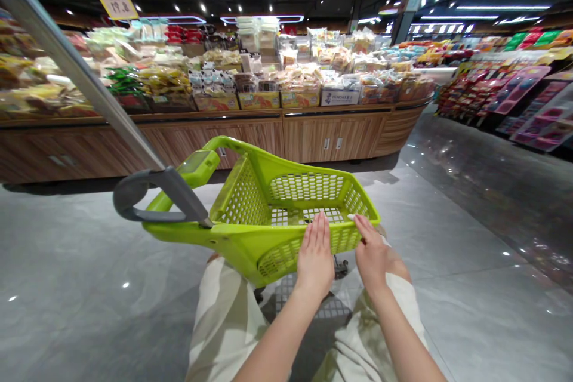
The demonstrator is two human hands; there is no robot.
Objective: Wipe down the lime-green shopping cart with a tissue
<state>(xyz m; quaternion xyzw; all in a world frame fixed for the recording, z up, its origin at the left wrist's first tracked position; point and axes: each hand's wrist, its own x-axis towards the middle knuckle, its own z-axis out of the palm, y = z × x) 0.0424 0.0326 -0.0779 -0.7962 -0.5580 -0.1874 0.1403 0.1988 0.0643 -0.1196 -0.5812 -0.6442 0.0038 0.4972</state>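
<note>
A lime-green shopping cart point(308, 173) stands sideways in front of my knees, its perforated basket tilted in view. My left hand point(316, 256) lies against the near side of the basket, fingers stretched out over the rim and holding nothing. To its right, my right hand point(371, 250) is closed near the basket's front corner. A small white tip point(352, 216) sticks out from its fingers; what it belongs to is too small to make out. The cart's grey handle piece point(154, 197), with a metal pole point(89, 71) rising from it, is apart from both hands.
Beyond the cart runs a wooden display counter point(335, 134) piled with packaged snacks point(295, 77). A price sign point(117, 5) stands at the upper left. Shelves of bagged goods point(474, 86) line the right side. Shiny grey tiles point(470, 239) make up the floor.
</note>
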